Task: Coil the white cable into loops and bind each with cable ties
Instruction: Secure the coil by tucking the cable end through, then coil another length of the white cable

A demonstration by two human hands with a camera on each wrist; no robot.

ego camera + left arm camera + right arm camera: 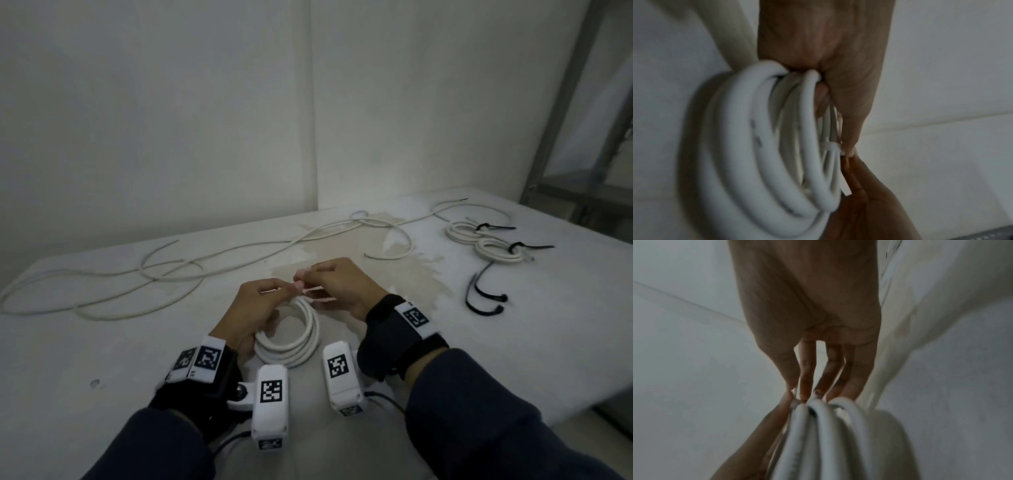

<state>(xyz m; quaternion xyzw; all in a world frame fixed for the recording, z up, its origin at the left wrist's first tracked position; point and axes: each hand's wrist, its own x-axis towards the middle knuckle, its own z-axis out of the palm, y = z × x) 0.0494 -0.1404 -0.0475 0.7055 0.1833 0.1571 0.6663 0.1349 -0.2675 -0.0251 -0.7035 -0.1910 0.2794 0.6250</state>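
Note:
A coil of white cable stands on edge on the table between my hands. My left hand has its fingers hooked through the coil and grips its turns. A thin white tie wraps the turns at the coil's far side. My right hand pinches this tie with its fingertips, right against my left thumb. From the right wrist, the right hand's fingers reach down to the top of the coil. Whether the tie is fastened stays hidden.
A long loose white cable sprawls over the back left of the table. Two small coils bound with black ties lie at the right. Two loose black ties lie in front of them. A metal rack stands far right.

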